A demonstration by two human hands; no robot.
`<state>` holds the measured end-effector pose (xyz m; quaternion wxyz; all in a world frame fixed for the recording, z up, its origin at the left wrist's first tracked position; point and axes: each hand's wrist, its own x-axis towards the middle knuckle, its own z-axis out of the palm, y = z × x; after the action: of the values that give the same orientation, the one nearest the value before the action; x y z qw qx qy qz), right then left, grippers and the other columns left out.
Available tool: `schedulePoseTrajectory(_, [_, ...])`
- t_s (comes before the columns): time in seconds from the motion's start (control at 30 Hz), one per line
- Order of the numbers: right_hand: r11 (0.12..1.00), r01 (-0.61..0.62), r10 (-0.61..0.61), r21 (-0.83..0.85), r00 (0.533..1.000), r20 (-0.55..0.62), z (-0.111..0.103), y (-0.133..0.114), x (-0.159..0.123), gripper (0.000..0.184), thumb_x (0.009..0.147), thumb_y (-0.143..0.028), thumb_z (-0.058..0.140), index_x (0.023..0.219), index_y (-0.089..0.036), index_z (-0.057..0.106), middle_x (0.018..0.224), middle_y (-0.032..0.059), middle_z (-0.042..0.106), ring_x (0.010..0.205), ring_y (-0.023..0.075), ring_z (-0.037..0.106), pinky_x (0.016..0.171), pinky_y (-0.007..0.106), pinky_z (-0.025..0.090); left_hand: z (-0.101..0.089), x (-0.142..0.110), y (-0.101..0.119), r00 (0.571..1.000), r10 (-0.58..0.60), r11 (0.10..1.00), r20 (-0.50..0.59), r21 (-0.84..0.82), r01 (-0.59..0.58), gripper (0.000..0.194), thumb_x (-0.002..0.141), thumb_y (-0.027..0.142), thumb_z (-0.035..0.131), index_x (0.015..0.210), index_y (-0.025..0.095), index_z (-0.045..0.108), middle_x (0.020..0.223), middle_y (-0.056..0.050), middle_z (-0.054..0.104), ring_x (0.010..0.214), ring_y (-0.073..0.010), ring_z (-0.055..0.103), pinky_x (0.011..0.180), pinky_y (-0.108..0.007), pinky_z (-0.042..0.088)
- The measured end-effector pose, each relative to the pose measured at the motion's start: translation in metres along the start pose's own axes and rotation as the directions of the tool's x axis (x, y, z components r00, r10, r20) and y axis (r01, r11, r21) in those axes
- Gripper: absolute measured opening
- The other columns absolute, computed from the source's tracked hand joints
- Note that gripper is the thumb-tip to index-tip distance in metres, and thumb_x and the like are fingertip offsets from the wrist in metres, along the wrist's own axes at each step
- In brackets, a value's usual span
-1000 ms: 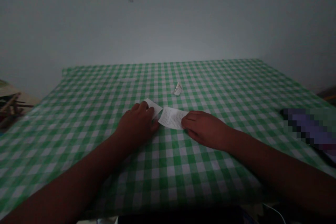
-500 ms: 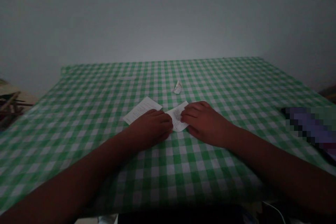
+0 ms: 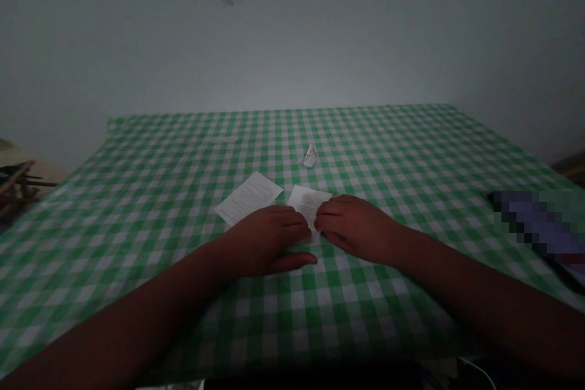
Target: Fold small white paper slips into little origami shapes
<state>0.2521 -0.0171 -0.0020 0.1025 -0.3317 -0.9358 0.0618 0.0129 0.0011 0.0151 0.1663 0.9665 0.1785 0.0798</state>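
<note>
Two printed white paper slips lie on a green-and-white gingham tablecloth (image 3: 150, 292). The left slip (image 3: 248, 198) lies flat and untouched, just beyond my left hand (image 3: 267, 242). That hand's fingertips reach the lower edge of the right slip (image 3: 305, 203), with the thumb spread away from them. My right hand (image 3: 356, 228) grips that slip's right edge between fingers and thumb, so part of it is hidden. A small crumpled paper scrap (image 3: 310, 156) sits farther up the cloth, out of reach of both fingertips.
A dark object (image 3: 537, 222), pixelated and unreadable, lies on the cloth at the right. Wooden sticks (image 3: 18, 177) lie beyond the table's left side. A plain wall rises behind the table's far edge.
My left hand has slid right and toward me, off the left slip, which now lies fully visible. The right slip has shifted slightly and shows more of its surface.
</note>
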Motion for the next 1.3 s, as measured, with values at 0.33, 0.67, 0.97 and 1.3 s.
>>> schedulePoseTrajectory(0.33, [0.989,0.046,-0.04,0.139,0.998,-0.046,-0.002,0.008,-0.001,0.02,0.087,-0.013,0.059,0.107,-0.015,0.064,0.112,0.0109,0.066,0.104,0.0228,0.059,0.091,0.04,0.049,0.0,-0.003,-0.019,0.997,-0.077,0.993,0.024,0.091,0.074,0.024,0.094,0.026,0.056,0.113,0.016,0.067,0.131,-0.011,0.062,0.122,-0.0251,0.055,0.109,-0.043,0.042])
schedulePoseTrajectory(0.67, [0.995,0.104,-0.104,-0.003,0.994,-0.027,-0.019,0.005,-0.004,0.02,0.093,-0.016,0.053,0.102,-0.02,0.071,0.108,0.0075,0.07,0.107,0.0258,0.053,0.091,0.044,0.045,0.005,-0.004,-0.017,0.992,-0.124,0.987,-0.029,0.097,0.126,0.03,0.091,0.03,0.062,0.118,0.016,0.066,0.128,-0.012,0.061,0.116,-0.0256,0.057,0.101,-0.042,0.048])
schedulePoseTrajectory(0.97, [0.991,-0.045,0.031,-0.128,0.994,-0.104,-0.023,0.02,-0.006,0.021,0.091,-0.017,0.053,0.105,-0.016,0.069,0.12,0.0156,0.061,0.111,0.0307,0.051,0.092,0.048,0.045,0.003,-0.006,-0.004,0.997,-0.014,1.0,0.075,0.028,0.012,0.045,0.091,0.045,0.063,0.125,0.016,0.064,0.136,-0.016,0.057,0.128,-0.0299,0.052,0.108,-0.044,0.044])
schedulePoseTrajectory(1.3, [0.989,0.0,0.035,0.148,0.972,-0.234,-0.021,0.003,-0.007,0.017,0.091,-0.009,0.042,0.102,-0.015,0.053,0.098,0.0099,0.055,0.088,0.0202,0.053,0.076,0.035,0.05,0.011,-0.006,-0.003,0.993,-0.088,0.996,0.077,0.026,0.086,0.071,0.087,0.048,0.066,0.146,0.015,0.045,0.15,-0.017,0.044,0.139,-0.0325,0.039,0.113,-0.047,0.038])
